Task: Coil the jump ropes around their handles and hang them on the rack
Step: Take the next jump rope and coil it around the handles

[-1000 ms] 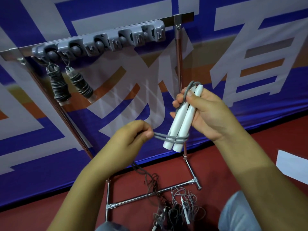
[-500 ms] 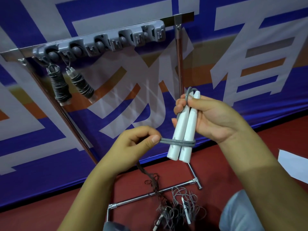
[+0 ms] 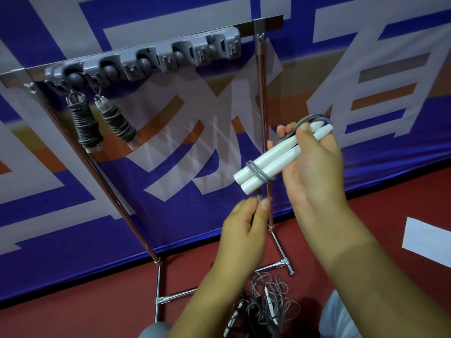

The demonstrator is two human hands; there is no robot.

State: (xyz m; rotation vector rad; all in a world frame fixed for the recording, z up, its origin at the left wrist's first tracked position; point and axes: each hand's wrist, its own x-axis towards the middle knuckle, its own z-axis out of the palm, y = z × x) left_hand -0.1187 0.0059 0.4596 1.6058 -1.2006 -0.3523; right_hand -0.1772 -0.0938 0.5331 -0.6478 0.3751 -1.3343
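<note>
My right hand (image 3: 314, 164) grips two white jump rope handles (image 3: 273, 158) side by side, tilted with their butt ends down-left. A few turns of grey rope (image 3: 258, 173) circle the lower ends, and a rope loop sticks out past my thumb at the top. Just below the handles, my left hand (image 3: 246, 230) pinches the free grey rope between thumb and fingers. A grey hook rack (image 3: 151, 59) sits on a chrome stand's top bar. Two coiled jump ropes (image 3: 87, 125) hang from its left hooks.
The chrome stand's right post (image 3: 264, 113) runs just behind the handles, and its foot bar (image 3: 180, 293) lies on the red floor. A tangle of loose ropes (image 3: 266, 303) lies by the foot. A blue banner hangs behind. A white sheet (image 3: 427, 242) lies at right.
My left hand has dropped from beside the handles to below them, carrying the rope around. My right hand has tilted the handles so their butt ends point further left.
</note>
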